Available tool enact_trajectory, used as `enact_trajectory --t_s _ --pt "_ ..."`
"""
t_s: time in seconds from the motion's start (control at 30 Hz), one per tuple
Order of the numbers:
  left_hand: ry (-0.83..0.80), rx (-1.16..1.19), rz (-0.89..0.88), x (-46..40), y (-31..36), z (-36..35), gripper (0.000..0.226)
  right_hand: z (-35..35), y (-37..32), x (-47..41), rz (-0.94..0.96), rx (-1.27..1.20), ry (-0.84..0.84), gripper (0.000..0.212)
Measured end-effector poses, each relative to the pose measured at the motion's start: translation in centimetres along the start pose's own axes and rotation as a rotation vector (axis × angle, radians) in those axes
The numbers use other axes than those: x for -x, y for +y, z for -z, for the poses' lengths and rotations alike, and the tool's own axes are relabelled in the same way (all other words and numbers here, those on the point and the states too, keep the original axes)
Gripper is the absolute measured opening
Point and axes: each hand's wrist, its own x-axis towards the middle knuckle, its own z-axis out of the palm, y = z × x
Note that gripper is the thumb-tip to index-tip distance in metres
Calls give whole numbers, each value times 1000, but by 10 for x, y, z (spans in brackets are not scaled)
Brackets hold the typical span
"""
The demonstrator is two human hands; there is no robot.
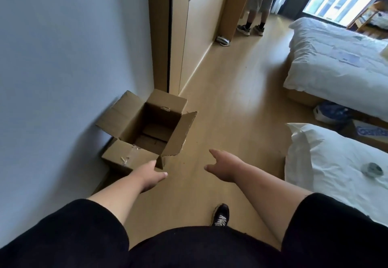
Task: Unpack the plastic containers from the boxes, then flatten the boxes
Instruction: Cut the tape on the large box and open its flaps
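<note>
The wooden floor (226,103) runs the length of the room, with a pale blue wall (63,57) along its left edge. Two beds (336,74) with white covers stand along the right edge of the floor, one farther off, one close by. At the far end a second person (260,0) in grey shorts stands beside a tall upright slab of cardboard (237,5).

The cardboard box (151,129) sits on the floor against the wall, next to the corner of the wooden panelling. All four flaps are spread open, and only cardboard shows inside.

Both bare arms are stretched out toward the box. The left hand (150,176) has its fingers straight and relaxed, its tips by the near flap; whether they touch it I cannot tell. The right hand (223,166) hangs over the bare floor, fingers loosely spread, holding nothing. A small roll of tape (372,169) lies on the near bed.
</note>
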Motion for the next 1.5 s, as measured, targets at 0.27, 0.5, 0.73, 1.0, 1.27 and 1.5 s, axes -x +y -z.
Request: enact_trajectory --t_s 0.27,0.5,0.73,1.0,1.27,1.5 --pt "56 22 208 -73 24 30 74 60 -2 -123 152 95 -100 74" --pt "150 99 443 -157 64 36 80 144 3 -253 255 101 -178 65" --pt "166 409 544 -201 104 48 68 176 -21 -358 320 243 -268 66" --pt "99 446 700 -272 65 51 59 137 -72 -454 321 315 -329 59" --pt "214 552 951 -300 14 62 21 126 -117 -507 243 514 -231 57" --pt "269 663 1082 -316 -4 29 52 127 -125 -552 258 582 -253 74"
